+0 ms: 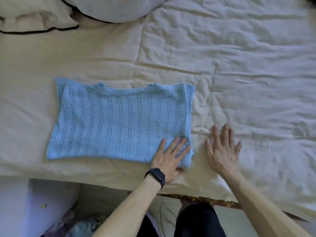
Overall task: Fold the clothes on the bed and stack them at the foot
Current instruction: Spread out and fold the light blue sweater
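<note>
Pillows at the head of the bed are only partly in view: a cream pillow [34, 16] with dark piping and a pale grey cushion [114, 7] are both cut by the top edge. Under the bed edge, at lower left, some soft pale things lie in shadow and I cannot make out what they are. The light blue knit top [118, 124] lies flat on the cream bedsheet [239, 65], folded to a rectangle, with its ribbed neckline on the far side from me; what is folded underneath is hidden. My left hand [171, 158] rests flat on the near right corner of the top, fingers spread, and its thumb is tucked at the hem so I cannot see if it pinches the cloth. A black smartwatch [156, 177] is on this wrist. My right hand [222, 151] is flat and spread on the bare sheet just beside the top, not touching it, a little blurred. The near edge of the mattress runs just behind my wrists. To the right of the top the wrinkled sheet is wide and free, and also on the far side.
</note>
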`<state>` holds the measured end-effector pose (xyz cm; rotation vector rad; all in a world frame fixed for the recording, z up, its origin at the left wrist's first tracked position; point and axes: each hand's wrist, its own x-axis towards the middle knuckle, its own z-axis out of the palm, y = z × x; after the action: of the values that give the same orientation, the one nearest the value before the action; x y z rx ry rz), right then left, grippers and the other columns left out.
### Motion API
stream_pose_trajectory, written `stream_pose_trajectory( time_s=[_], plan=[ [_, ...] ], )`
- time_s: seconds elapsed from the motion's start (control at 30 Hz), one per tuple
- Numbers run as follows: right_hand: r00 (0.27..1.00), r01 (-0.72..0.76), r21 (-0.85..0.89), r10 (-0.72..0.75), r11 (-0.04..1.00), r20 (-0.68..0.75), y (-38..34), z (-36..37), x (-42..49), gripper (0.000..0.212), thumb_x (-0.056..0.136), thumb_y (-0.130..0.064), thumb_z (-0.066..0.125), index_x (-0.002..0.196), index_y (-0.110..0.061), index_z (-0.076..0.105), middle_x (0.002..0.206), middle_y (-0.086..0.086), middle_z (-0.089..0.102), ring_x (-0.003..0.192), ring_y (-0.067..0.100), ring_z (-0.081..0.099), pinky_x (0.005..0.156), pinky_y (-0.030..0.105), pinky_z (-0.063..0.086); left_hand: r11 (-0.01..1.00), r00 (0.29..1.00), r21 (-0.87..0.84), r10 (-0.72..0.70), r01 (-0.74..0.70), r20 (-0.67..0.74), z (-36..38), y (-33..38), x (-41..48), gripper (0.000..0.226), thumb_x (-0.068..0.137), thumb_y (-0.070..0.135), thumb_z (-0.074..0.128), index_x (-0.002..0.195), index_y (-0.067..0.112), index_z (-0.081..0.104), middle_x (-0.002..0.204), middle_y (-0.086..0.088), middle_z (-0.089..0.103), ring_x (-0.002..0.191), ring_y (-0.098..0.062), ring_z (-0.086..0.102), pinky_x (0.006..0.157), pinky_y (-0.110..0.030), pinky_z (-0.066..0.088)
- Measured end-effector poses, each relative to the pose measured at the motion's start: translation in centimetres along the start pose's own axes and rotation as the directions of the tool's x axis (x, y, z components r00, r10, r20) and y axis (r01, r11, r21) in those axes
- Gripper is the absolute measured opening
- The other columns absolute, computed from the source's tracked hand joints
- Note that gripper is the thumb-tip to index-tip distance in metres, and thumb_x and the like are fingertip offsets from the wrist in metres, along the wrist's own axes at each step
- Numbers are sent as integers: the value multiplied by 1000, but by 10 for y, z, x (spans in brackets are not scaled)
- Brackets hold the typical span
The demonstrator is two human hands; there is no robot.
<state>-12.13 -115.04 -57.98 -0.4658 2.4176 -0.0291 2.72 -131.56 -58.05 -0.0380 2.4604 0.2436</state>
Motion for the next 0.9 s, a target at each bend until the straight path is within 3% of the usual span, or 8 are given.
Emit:
stream_pose_trajectory(
  time_s=[0.13,0.23,0.33,0.4,0.47,0.6,0.73,0.9],
  plan=[
    [997,43,37,-45,998,66,22,1,-25,72,101,-62,17,162,-33,-7,167,-4,-24,152,13,-25,124,53,-1,991,993,-77,-111,108,-39,-21,18,0,77,100,47,47,160,32,2,166,-1,10,153,-23,10,120,-54,-1],
    [998,48,155,-51,987,20,17,-10,-28,74,102,-58,33,162,-20,15,171,4,5,157,25,7,124,48,14,946,911,-313,-202,86,-361,-42,19,-17,55,84,31,76,137,25,60,121,-3,63,107,-26,62,88,-40,49],
    [1000,-30,501,26,865,16,-3,-29,-22,51,99,-54,51,136,-20,55,140,1,56,131,23,52,101,36,43,636,722,-737,-619,229,-311,-64,19,-33,26,91,27,72,116,20,73,94,2,73,82,-20,67,65,-25,43],
    [984,-170,763,65,623,166,-28,-45,-12,36,96,-56,57,110,-23,65,114,-6,69,104,14,67,81,28,50,446,606,-857,-765,258,-216,-73,18,-41,23,93,33,66,111,20,73,62,12,63,62,-6,61,57,-15,31],
    [929,-345,859,6,379,370,-54,-60,4,37,95,-55,62,109,-21,63,113,0,70,96,16,69,79,33,55,367,556,-907,-807,206,-200,-85,19,-50,26,90,36,60,107,21,73,52,19,56,55,4,55,55,-8,34],
    [882,-418,857,-90,302,462,-101,-80,42,53,89,-57,71,117,-13,64,103,5,68,84,22,69,67,31,57,524,597,-838,-724,149,-346,-93,28,-67,24,88,30,64,107,20,75,68,6,70,74,-9,58,58,-14,32],
    [907,-387,854,-21,349,420,-126,-91,62,21,87,-29,81,91,-13,68,88,7,74,57,13,72,47,24,55,665,659,-739,-605,109,-447,-95,27,-81,22,89,27,69,109,25,76,81,7,75,72,-9,62,57,-12,35],
    [934,-340,841,42,421,356,-145,-106,63,17,86,-9,73,96,-13,60,89,6,70,70,17,67,55,25,59,555,632,-828,-671,82,-387,-91,2,-103,21,93,26,68,113,24,74,91,7,77,76,-10,66,62,-20,47]
  ],
)
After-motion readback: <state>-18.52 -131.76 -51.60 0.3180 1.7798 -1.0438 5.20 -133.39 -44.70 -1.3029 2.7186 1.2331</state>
